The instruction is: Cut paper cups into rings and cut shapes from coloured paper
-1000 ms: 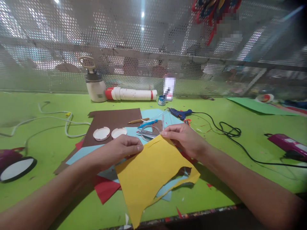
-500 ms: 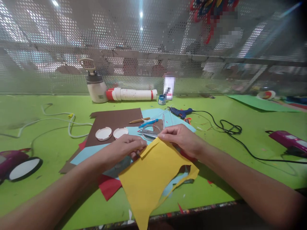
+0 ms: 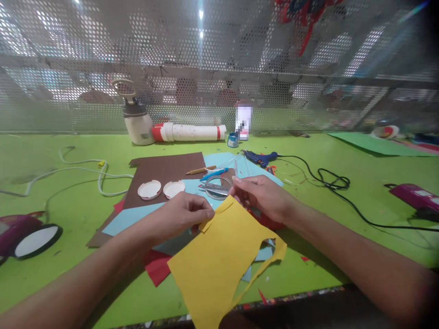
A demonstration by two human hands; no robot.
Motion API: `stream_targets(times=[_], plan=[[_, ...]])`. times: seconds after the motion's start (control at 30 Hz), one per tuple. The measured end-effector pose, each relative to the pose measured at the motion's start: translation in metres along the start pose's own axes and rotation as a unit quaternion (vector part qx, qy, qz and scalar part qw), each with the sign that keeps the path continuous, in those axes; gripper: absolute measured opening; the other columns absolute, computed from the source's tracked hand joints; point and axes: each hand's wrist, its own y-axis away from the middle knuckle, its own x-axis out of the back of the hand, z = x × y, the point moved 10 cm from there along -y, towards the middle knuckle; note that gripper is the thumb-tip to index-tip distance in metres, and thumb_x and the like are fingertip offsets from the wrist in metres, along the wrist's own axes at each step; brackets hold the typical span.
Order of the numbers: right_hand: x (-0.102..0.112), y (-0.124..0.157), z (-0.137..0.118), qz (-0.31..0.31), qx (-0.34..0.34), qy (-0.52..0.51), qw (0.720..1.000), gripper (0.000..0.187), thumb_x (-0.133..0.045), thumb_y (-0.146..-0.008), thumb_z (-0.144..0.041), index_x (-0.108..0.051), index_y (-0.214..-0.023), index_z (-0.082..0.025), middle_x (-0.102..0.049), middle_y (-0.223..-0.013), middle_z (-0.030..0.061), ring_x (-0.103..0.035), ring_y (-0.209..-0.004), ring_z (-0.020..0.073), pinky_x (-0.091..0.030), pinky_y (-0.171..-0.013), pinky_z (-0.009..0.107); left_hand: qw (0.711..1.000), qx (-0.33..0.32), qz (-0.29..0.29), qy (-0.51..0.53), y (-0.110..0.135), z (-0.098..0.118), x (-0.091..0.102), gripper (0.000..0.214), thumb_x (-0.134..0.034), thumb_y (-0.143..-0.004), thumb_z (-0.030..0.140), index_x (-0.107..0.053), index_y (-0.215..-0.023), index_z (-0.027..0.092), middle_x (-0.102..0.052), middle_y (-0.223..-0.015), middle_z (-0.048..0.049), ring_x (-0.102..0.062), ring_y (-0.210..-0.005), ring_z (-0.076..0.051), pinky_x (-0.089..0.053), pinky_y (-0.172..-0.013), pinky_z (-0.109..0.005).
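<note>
A yellow sheet of paper (image 3: 212, 260) with a narrow folded strip along its upper left edge and a large cut-out on its right slants over the table's front. My left hand (image 3: 187, 211) pinches the folded edge between thumb and fingers. At the sheet's top corner is my right hand (image 3: 264, 194), its thumb lifted off the paper and apart from the fingers, some of which are partly hidden. Beyond the corner lie a roll of tape or wire ring (image 3: 208, 183) and a grey metal blade (image 3: 216, 189). Something red shows beneath my right hand.
Brown card (image 3: 164, 165), light blue paper (image 3: 128, 218) and red paper (image 3: 156, 269) lie underneath. Two white lids (image 3: 149, 189), a blue pen (image 3: 214, 174) and a glue gun (image 3: 260, 158) with a black cord sit farther back. A spray bottle (image 3: 138, 125) stands behind.
My left hand has moved right and closed on the folded edge. My right thumb has come up off the top corner. The yellow sheet has shifted slightly.
</note>
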Motion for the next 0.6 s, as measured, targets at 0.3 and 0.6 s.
stream_targets(times=[0.3,0.6], plan=[[-0.010,0.003,0.005,-0.037,-0.024,0.011,0.999,0.049,-0.057,-0.086,-0.060,-0.065,-0.065,-0.015,-0.061,-0.058,0.0003,-0.050,-0.049,0.0091,-0.038,-0.049,0.024,1.000,0.011,-0.001,0.027,0.000,-0.003,0.002,0.020,-0.061,-0.080,0.033,-0.061,-0.069,0.015,-0.053,-0.060,0.0019,-0.046,-0.057,-0.011,-0.040,-0.058,-0.025],[-0.012,0.006,0.004,-0.048,-0.017,0.096,0.994,0.018,-0.065,-0.089,-0.028,-0.064,-0.078,-0.014,-0.063,-0.070,-0.0038,-0.058,-0.058,0.0097,-0.049,-0.058,0.025,1.000,0.008,-0.003,0.023,-0.001,-0.002,0.001,0.022,-0.059,-0.082,0.034,-0.058,-0.068,0.016,-0.049,-0.060,0.0031,-0.046,-0.059,-0.012,-0.038,-0.060,-0.026]])
